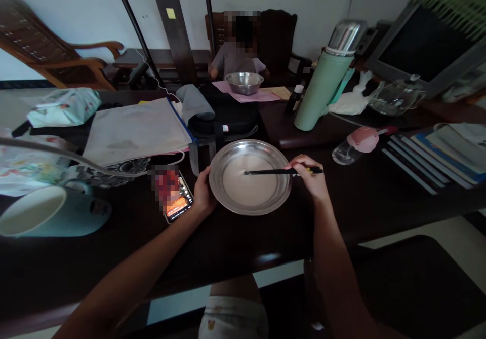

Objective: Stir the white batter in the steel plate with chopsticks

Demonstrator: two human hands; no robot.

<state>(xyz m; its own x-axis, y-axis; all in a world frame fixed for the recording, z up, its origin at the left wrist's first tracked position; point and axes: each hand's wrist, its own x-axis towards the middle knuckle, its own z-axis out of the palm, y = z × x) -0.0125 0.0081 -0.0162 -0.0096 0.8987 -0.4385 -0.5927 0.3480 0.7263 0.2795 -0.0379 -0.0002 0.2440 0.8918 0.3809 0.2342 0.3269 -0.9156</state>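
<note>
In front of me on the dark table stands a wide metal bowl (251, 210) with a pale, milky liquid (246, 189) inside. My left hand (204, 194) grips the bowl's left side, its fingers mostly hidden against the wall. A pair of black chopsticks (268, 171) reaches in over the right rim, tips at the liquid near the middle. My right hand (309, 177) is closed around their rear end. A lit phone (176, 197) lies just left of my left hand, its screen partly blurred.
A blue mug (81, 212) and a plastic bag (34, 161) are at left. Behind the bowl sits a black case (235, 116); farther off are a smaller metal bowl (244, 83) and a seated person. A green thermos (322, 85), clear bottle (343, 151) and books (425, 161) stand at right.
</note>
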